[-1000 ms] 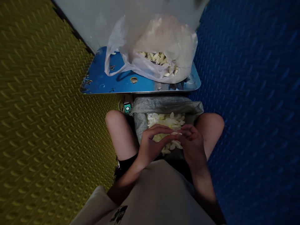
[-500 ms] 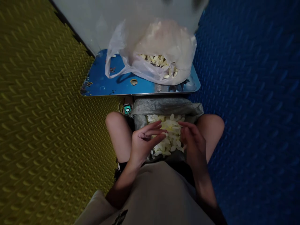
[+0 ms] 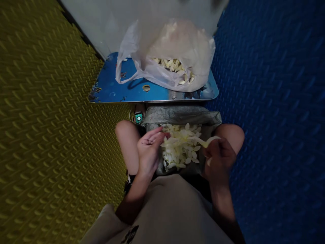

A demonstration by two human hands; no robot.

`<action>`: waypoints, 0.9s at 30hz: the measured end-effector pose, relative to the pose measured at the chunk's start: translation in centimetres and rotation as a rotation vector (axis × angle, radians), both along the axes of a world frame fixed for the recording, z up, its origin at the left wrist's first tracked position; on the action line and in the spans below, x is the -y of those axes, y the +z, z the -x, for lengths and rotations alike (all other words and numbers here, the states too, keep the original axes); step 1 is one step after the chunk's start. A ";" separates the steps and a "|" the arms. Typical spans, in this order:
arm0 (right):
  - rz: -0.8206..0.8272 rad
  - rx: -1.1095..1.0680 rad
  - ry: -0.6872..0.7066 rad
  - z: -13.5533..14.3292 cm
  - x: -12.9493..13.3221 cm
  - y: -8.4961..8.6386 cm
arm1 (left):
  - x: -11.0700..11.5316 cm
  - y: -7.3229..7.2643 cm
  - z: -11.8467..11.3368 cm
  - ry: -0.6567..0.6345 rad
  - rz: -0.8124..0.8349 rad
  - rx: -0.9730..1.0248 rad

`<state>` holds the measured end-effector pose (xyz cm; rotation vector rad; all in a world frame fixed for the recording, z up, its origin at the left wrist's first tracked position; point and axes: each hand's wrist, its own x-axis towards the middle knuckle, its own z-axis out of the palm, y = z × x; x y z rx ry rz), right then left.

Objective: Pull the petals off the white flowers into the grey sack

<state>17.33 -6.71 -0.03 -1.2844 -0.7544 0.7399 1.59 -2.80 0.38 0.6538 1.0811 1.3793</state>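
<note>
My right hand (image 3: 220, 157) is closed on a white flower (image 3: 207, 141), whose long curved petals stick out to the left and above the fingers. A small pale bit also shows below these fingers. To the left, my left hand (image 3: 148, 147) is closed, its thumb and fingertips drawn together at the edge of a pile of white flowers (image 3: 180, 149). Whatever sits between those fingertips is too small to make out. The pile lies in an open grey bag (image 3: 177, 115) between my knees, below both hands.
A low blue table (image 3: 109, 91) with sea pictures stands ahead. On it rests a white plastic bag (image 3: 188, 44) with pale pieces inside. Beyond my left knee is a watch with a green screen (image 3: 138, 118). Yellow matting (image 3: 63, 135) lies left, blue matting (image 3: 274, 135) right.
My hands have moved apart, the left one to the left and the right one to the right. A white flower now shows in my right hand. My left fingers have drawn together.
</note>
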 end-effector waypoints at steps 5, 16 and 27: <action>0.140 -0.102 0.041 -1.0 0.2 0.8 | 0.0 -0.8 0.2 -0.242 0.050 -0.101; 0.237 -0.308 0.107 -0.3 0.3 0.8 | 0.2 2.3 -1.9 -0.419 -0.306 -0.454; 0.276 -0.477 0.258 0.0 0.1 0.2 | 0.7 1.4 -2.9 -0.380 -0.431 -0.373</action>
